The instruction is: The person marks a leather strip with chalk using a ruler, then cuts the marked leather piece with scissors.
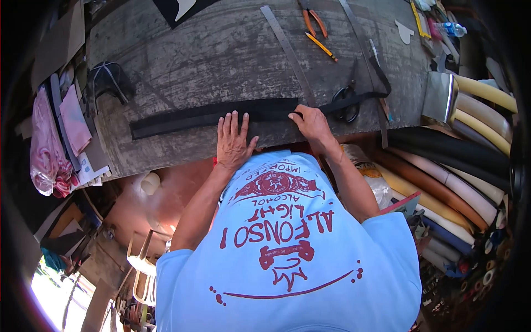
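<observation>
A long black strip (177,122) lies along the near edge of the worn grey table. My left hand (234,138) rests flat on it near its middle, fingers spread forward. At the strip's right end, my right hand (312,124) pinches the black material between thumb and bent fingers. From there a narrow black band (354,99) runs right and curls back up the table. Black-handled scissors (348,108) lie partly under this band, just right of my right hand.
Metal rulers (287,52), orange-handled pliers (314,22) and a yellow pencil (321,46) lie farther back on the table (193,61). A black curved piece (108,80) sits at the left. Material rolls (442,171) are stacked at the right, and pink plastic (47,144) hangs left.
</observation>
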A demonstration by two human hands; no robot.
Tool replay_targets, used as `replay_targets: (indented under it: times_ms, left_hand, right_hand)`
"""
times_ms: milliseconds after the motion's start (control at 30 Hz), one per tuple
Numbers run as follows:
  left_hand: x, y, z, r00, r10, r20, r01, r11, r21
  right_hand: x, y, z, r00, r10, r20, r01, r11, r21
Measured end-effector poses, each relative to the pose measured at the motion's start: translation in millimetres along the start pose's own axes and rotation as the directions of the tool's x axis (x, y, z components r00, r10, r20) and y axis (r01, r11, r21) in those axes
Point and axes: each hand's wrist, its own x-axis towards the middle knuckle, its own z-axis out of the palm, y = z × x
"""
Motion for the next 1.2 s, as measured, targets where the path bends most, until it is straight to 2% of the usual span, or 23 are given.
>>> replay_targets:
  times_ms: [33, 133, 233, 333, 400, 533, 633, 933, 1033, 1100, 1200]
  left_hand:
    - [0, 2, 0, 1.0, -0.007, 0.004, 0.007, 1.0, 0.006]
    - [0, 4, 2, 1.0, -0.025, -0.004, 0.026, 0.999, 0.023]
    - [-2, 3, 9, 0.999, -0.019, -0.039, 0.021, 0.999, 0.046]
    - [-5, 1, 18, 0.996, -0.002, -0.094, 0.01, 0.997, 0.078]
    - [-6, -2, 26, 0.99, 0.01, -0.141, 0.003, 0.995, 0.095]
    - [-6, 1, 27, 0.994, -0.018, -0.111, 0.031, 0.992, 0.119]
    - [-5, -1, 28, 0.991, -0.02, -0.132, 0.037, 0.991, 0.127]
    - [-5, -1, 29, 0.988, -0.019, -0.155, 0.036, 0.994, 0.104]
    - [-5, 7, 22, 0.986, -0.026, -0.165, 0.043, 0.994, 0.103]
    - [-1, 15, 15, 0.98, -0.032, -0.194, 0.057, 0.991, 0.121]
    - [16, 37, 11, 0.972, 0.036, -0.231, -0.017, 0.996, 0.083]
  right_hand:
    - [6, 0, -5, 0.996, 0.06, 0.062, -0.059, 0.998, -0.008]
    - [17, 5, -2, 0.993, 0.098, 0.065, -0.092, 0.992, -0.083]
    - [17, 0, -1, 0.999, 0.04, -0.016, -0.042, 0.985, -0.165]
    - [20, 2, -3, 0.999, 0.046, -0.018, -0.049, 0.98, -0.192]
    - [22, 3, -8, 0.998, 0.066, 0.019, -0.062, 0.986, -0.155]
    - [24, 2, -15, 0.99, 0.102, 0.095, -0.086, 0.983, -0.161]
    - [25, 4, -9, 0.995, 0.091, 0.039, -0.083, 0.98, -0.178]
    - [31, 3, -11, 0.979, 0.166, 0.116, -0.142, 0.971, -0.19]
    - [32, 0, -11, 0.978, 0.177, 0.108, -0.151, 0.966, -0.211]
    - [35, 5, -3, 0.984, 0.169, 0.049, -0.153, 0.959, -0.239]
    - [32, 3, 2, 0.983, 0.183, 0.02, -0.172, 0.954, -0.246]
